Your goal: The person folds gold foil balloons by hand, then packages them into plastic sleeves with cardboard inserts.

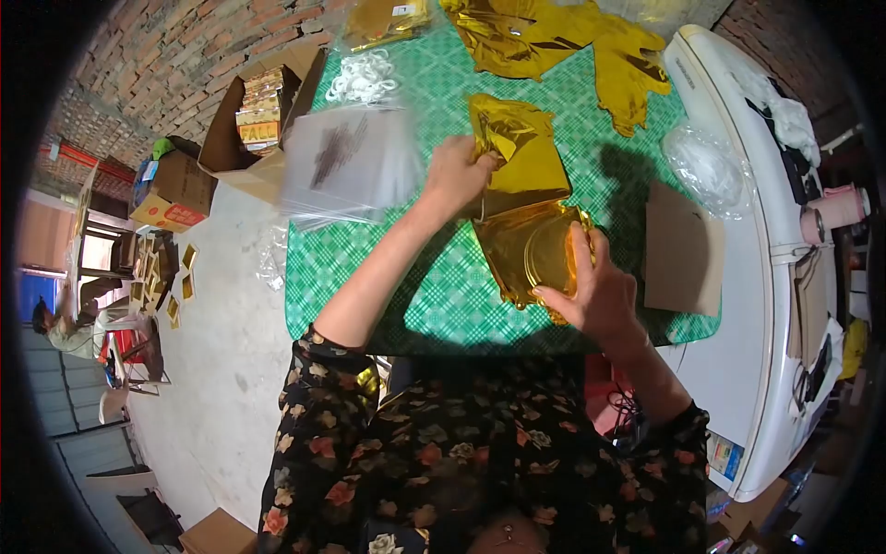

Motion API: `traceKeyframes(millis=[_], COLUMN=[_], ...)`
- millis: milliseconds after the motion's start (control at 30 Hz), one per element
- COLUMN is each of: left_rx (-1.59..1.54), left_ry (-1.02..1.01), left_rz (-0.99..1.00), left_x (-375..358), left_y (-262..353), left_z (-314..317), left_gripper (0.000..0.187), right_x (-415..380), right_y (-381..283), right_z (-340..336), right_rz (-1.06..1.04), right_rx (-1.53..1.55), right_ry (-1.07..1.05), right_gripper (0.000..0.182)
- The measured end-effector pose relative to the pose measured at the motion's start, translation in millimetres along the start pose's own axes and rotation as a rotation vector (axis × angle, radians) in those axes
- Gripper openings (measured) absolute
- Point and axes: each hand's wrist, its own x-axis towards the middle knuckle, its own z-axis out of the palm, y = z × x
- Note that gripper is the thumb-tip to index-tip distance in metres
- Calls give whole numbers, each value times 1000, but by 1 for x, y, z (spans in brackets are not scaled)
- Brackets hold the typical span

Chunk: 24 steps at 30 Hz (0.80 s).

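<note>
A shiny gold foil piece (521, 171) lies on the green patterned table cover (443, 295). My left hand (457, 175) pinches its crumpled upper left edge. Just below it, a second gold foil item (526, 254) with curved folds reaches toward the table's front. My right hand (598, 288) curls round its right side, thumb at the lower edge and fingers at the upper right. Whether the two foil parts are joined, I cannot tell. Larger crumpled gold foil (526, 42) is spread at the back of the table.
Clear plastic sleeves (346, 162) and white rings (363, 76) lie at left, near an open cardboard box (240, 166). Brown cardboard (683, 245) and a plastic bag (706, 171) are at right, beside a white appliance (752, 369). A person (78, 332) sits far left.
</note>
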Motion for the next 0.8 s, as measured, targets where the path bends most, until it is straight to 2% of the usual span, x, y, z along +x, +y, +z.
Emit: traceKeyframes(millis=[100,200,333,433,467,567,600,700,733,800], left_rx=[-346,-638,-650,-570,-592,-464,-700,-825,-936,-1189], left_ry=[-114,-158,-268,-220,-134,-286,-122,-147,-36,-92], left_rz=[-226,-346,-579,-424,-358,-483,-550,-688,-685,-710], left_x=[10,15,36,41,41,48,43,44,40,29], left_y=[12,22,13,-3,-7,-7,1,10,17,28], left_z=[-5,-9,-18,-8,1,-3,5,-13,-12,-18], left_gripper=[30,32,50,51,38,52,41,36,36,38], right_x=[-1,-3,-4,-7,-7,-8,-7,-6,-7,-8], right_y=[-1,0,4,6,6,6,6,6,6,7], right_z=[0,0,2,4,4,2,1,-2,-3,-6], right_rz=[7,4,21,10,12,23,26,56,70,88], right_rx=[27,9,-7,-30,-31,-21,-10,45,67,78], right_ry=[12,11,11,6,2,-11,-14,-73,-101,-136], right_gripper=[105,108,111,112,112,112,112,110,110,110])
